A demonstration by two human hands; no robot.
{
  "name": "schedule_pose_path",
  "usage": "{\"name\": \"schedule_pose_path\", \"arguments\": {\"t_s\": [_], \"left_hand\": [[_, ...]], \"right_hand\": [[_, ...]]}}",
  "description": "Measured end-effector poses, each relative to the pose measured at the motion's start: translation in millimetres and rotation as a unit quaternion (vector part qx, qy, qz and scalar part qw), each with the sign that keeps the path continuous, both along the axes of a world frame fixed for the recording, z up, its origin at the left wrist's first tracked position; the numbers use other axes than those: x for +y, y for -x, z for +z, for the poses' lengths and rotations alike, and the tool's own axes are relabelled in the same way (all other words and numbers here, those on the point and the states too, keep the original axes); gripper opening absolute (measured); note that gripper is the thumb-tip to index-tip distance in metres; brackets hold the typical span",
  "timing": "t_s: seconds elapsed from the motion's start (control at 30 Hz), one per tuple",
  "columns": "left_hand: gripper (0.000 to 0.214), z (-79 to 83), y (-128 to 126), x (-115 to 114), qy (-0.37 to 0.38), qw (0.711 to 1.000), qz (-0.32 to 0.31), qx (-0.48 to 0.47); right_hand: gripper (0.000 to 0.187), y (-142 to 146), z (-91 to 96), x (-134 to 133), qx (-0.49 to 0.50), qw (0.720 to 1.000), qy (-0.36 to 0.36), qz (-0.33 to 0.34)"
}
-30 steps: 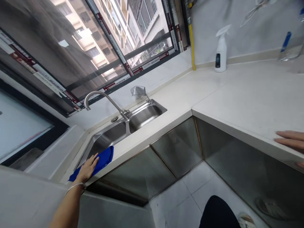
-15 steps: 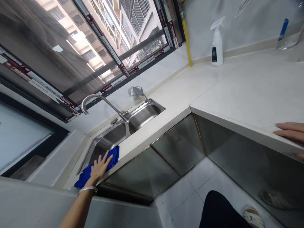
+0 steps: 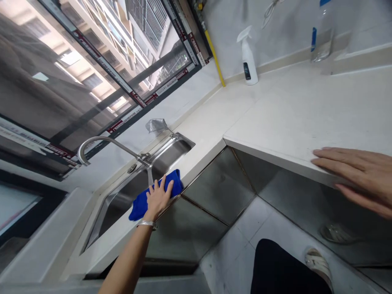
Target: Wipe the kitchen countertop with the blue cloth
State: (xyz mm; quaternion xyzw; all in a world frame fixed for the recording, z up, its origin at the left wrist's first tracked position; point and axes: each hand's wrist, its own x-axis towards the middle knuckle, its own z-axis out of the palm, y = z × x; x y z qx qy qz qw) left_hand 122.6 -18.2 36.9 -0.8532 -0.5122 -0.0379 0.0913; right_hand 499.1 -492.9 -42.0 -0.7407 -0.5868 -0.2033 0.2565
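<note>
Beneath a wide window, white countertop [image 3: 290,110] wraps the steel sink [image 3: 122,196].

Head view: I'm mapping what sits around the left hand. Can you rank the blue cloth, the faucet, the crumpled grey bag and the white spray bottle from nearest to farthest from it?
From the left hand:
1. Blue cloth, under the palm on the sink's front edge.
2. Faucet, behind the basins, spout to the left.
3. Crumpled grey bag, at the sink's far corner.
4. White spray bottle, by the far wall.
</note>
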Motion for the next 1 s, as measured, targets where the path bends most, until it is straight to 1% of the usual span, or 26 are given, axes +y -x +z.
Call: {"name": "schedule_pose_path", "arguments": {"t_s": [0.07,0.17,0.37,0.47,0.53,0.63,0.7,0.8,0.9,1.0], "left_hand": [[0.087,0.0,-30,-10,-0.006,1.000,-0.025,-0.011],[0.090,0.2,-72,-21,-0.008,0.998,-0.048,-0.030],[0.095,-0.8,-149,-40,-0.005,0.995,-0.085,-0.051],[0.100,-3.7,-187,-49,-0.004,0.994,-0.089,-0.061],[0.103,-6.5,-211,-54,-0.003,0.991,-0.104,-0.083],[0.102,-9.7,-243,-59,-0.006,0.986,-0.120,-0.115],[0.099,-10.1,-259,-62,-0.007,0.986,-0.119,-0.119],[0.097,-8.7,-273,-66,-0.016,0.987,-0.119,-0.107],[0.095,-6.6,-275,-70,-0.030,0.989,-0.116,-0.087],[0.089,-4.4,-269,-74,-0.053,0.991,-0.109,-0.062]], "right_hand": [[0.054,-1,-0.3,2,-0.041,0.999,-0.017,0.030],[0.054,1,3.3,4,-0.070,0.997,-0.032,0.023],[0.048,8,10.8,7,-0.093,0.995,-0.030,0.009],[0.047,10,16.8,7,-0.130,0.991,-0.032,0.006],[0.045,11,22.6,7,-0.158,0.987,-0.022,0.004],[0.043,12,31.1,7,-0.189,0.982,-0.002,0.009],[0.042,13,34.0,6,-0.186,0.982,0.005,0.011],[0.043,14,32.1,4,-0.133,0.991,0.016,0.005],[0.048,11,26.7,0,-0.058,0.998,0.007,0.015],[0.053,7,23.5,-6,-0.004,1.000,0.011,0.029]]}}
